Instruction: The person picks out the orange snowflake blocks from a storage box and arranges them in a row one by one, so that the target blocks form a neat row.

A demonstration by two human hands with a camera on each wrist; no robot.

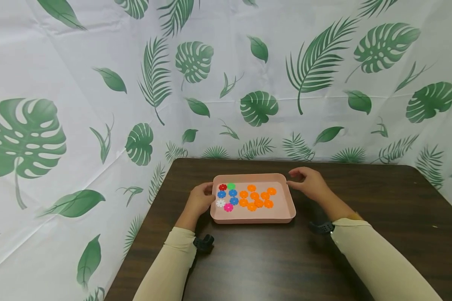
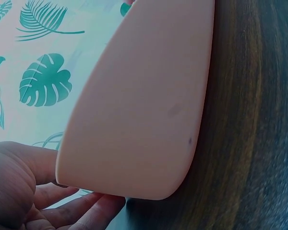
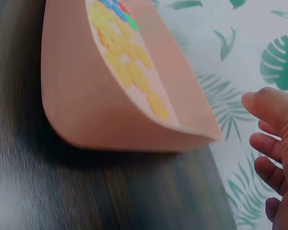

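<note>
A shallow pink tray [image 1: 282,212] sits on the dark wooden table. My left hand [image 1: 199,200] grips its left end; the left wrist view shows the thumb at the rim and the other fingers against the end wall. At the tray's far right corner is my right hand [image 1: 312,184], its fingers loosely bent and apart from the wall in the right wrist view. Inside the tray lie several orange flower-shaped discs [image 1: 254,195] in the middle. Along the left lie blue discs [image 1: 234,201], plus one each in red [image 1: 222,187], green [image 1: 231,186], white [image 1: 220,203] and pink [image 1: 228,207].
The brown wood-grain table [image 1: 256,259] extends in front of the tray and to its right. Behind it and on the left hangs a white cloth [image 1: 226,113] printed with green leaves. Black straps [image 1: 204,242] circle both wrists.
</note>
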